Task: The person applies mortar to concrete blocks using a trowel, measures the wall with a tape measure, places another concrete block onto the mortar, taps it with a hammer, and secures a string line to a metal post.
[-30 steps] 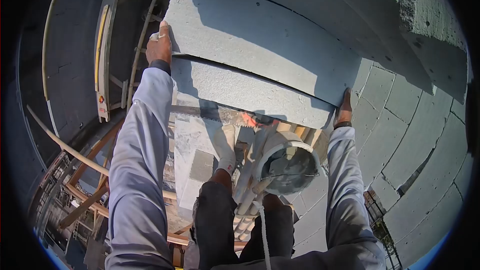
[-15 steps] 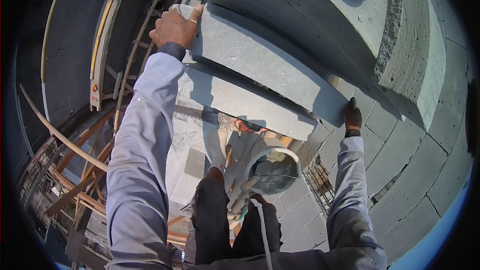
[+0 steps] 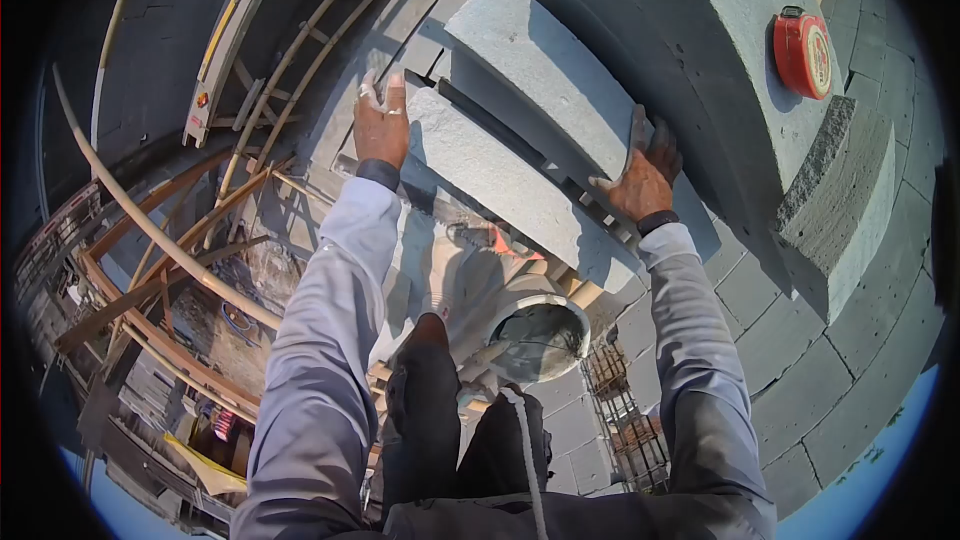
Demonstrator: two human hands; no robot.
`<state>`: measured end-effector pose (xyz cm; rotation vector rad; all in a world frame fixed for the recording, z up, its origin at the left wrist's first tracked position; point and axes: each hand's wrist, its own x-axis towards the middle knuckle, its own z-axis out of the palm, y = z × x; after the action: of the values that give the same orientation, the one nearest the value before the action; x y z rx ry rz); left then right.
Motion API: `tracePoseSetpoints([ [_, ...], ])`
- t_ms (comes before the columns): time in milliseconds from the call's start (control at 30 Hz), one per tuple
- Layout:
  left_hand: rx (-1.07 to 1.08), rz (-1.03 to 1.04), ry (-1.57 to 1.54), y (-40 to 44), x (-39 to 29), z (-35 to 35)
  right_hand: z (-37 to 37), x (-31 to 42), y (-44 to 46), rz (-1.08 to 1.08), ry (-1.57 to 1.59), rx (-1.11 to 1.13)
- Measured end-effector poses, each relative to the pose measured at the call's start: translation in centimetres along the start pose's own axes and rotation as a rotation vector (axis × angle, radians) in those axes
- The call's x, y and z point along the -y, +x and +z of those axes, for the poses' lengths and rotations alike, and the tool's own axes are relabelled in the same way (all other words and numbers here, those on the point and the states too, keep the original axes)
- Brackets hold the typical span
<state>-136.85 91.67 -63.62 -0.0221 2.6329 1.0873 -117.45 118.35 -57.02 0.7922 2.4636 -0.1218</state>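
Two pale grey blocks lie side by side, with a narrow gap between them. My left hand (image 3: 382, 130) is at the left end of the nearer block (image 3: 490, 160), its fingers pointing up and slightly apart; whether it presses on the block is unclear. On the right end of the farther block (image 3: 560, 60) rests my right hand (image 3: 645, 175), thumb and fingers spread. Below the nearer block, a red tool (image 3: 508, 242) is partly hidden. A bucket (image 3: 540, 340) with grey material inside stands near my legs.
A red tape measure (image 3: 802, 52) lies on a large grey block (image 3: 735, 20) at the upper right, beside a rough block piece (image 3: 845, 190). Wooden scaffolding (image 3: 165, 285) and a drop are at the left. Steel mesh (image 3: 625, 410) shows in an opening at the lower right.
The farther block, earlier held at both ends, now lies beyond the nearer one. My left hand has left it for the nearer block's end. My right hand has shifted left and spread on it.
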Motion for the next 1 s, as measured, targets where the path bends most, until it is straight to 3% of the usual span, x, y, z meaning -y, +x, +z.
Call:
tracePoseSetpoints([
  [33,0.009,-0.128,0.014,-2.6,3.3,-1.3,-0.2,-0.1,0.4,0.019,0.004,0.05],
  [67,0.046,-0.194,0.075,-5.5,5.4,-3.4,-0.6,0.4,0.1,-0.003,-0.182,-0.061],
  [100,0.011,-0.279,0.145,-9.1,10.8,-4.0,1.0,-0.8,0.6,-0.043,0.007,0.013],
  [167,0.087,-0.555,0.284,-15.4,11.2,-9.4,3.3,-3.1,1.4,-0.117,0.215,0.051],
  [200,0.09,-0.535,0.277,-18.7,14.5,-10.5,4.3,-4.1,1.9,-0.166,0.23,0.01],
  [233,0.191,-0.626,0.245,-20.3,11.9,-13.9,5.3,-4.8,2.5,-0.215,0.243,-0.031],
  [267,0.147,-0.663,0.178,-23.0,13.5,-15.1,6.0,-4.7,2.5,-0.215,0.18,-0.089],
  [500,0.049,-0.633,0.161,-35.0,16.5,-17.7,6.1,-5.6,3.1,-0.288,0.09,-0.24],
  [600,0.124,-0.521,0.116,-37.6,17.0,-18.9,-1.6,1.4,-4.1,-0.073,-0.016,-0.097],
  [633,0.167,-0.531,0.106,-37.9,16.9,-19.7,-1.4,1.2,-4.9,-0.107,-0.013,-0.157],
  [700,0.01,-0.472,0.146,-39.2,16.3,-21.0,-0.7,-0.2,-6.6,-0.188,-0.027,-0.284],
  [800,0.054,-0.632,0.098,-39.8,17.1,-23.4,-2.6,-0.9,-11.7,-0.209,-0.015,-0.28],
  [1000,0.048,-0.6,-0.112,-41.3,11.0,-24.5,-9.7,-2.8,-22.5,-0.274,-0.054,-0.262],
])
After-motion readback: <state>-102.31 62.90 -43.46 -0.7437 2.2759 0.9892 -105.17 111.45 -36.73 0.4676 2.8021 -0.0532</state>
